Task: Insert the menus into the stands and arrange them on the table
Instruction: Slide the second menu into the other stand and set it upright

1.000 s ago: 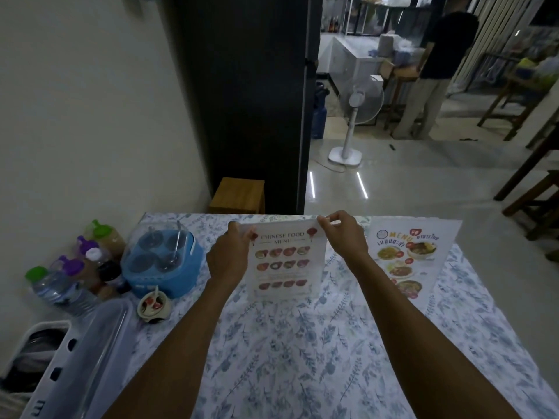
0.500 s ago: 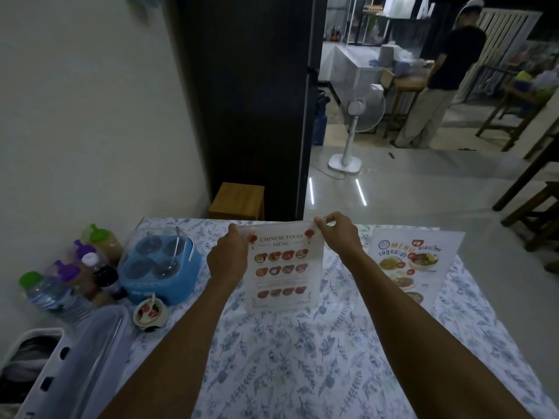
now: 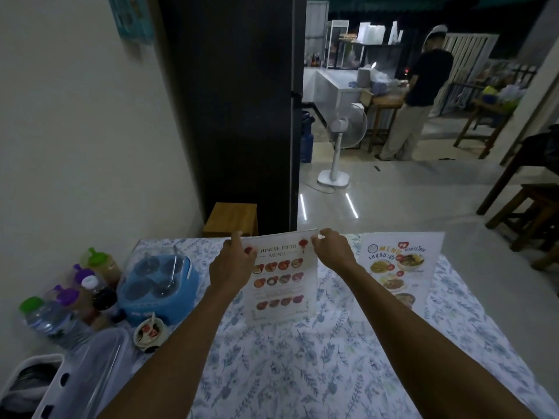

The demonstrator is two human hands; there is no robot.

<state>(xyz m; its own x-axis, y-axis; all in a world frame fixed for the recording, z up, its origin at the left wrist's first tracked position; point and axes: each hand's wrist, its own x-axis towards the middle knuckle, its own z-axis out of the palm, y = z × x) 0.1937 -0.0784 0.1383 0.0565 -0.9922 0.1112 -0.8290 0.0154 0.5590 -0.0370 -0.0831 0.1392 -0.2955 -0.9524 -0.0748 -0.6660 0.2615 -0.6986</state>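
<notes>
Floral-clothed table (image 3: pixel 302 373) across the lower view. Upright at its middle, Chinese food menu in its clear stand (image 3: pixel 282 285), base on the cloth. Just right and a little apart, second menu stand (image 3: pixel 399 267), also upright. Left of centre, blue condiment caddy (image 3: pixel 157 285), bottles (image 3: pixel 69 300) crowded beside it. Left hand (image 3: pixel 234 267) pinching the menu's upper left corner; right hand (image 3: pixel 332 252) pinching the upper right corner.
</notes>
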